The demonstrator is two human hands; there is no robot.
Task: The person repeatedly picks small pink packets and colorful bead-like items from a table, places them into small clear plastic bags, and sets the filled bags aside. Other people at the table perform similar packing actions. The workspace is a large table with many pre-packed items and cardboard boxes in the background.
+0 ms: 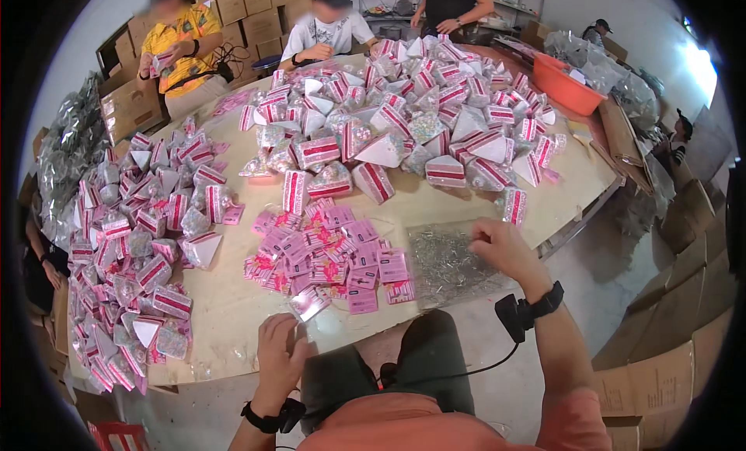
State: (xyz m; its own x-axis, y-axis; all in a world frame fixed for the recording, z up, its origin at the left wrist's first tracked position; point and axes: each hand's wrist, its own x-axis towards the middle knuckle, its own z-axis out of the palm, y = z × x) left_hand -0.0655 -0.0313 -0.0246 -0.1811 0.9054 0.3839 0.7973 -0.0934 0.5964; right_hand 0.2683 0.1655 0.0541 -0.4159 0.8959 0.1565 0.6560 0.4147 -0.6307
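Note:
My left hand (280, 351) is at the table's front edge, its fingers loosely bent and the thumb apart, with nothing visible in them. Just beyond it lies a shiny pink-and-white card (311, 302), at the near side of a loose heap of pink printed cards (330, 249). My right hand (501, 247) hovers at the right side of a shallow clear tray (423, 289) full of thin silvery metal pieces (447, 256). Its fingers are pinched together; whatever they hold, if anything, is too small to make out.
Many cake-slice-shaped packages (385, 150) are heaped at the far side, and another heap (148, 218) covers the table's left. An orange basin (566, 85) stands at the back right. Three people work across the table. Cardboard boxes (653, 381) stand at my right.

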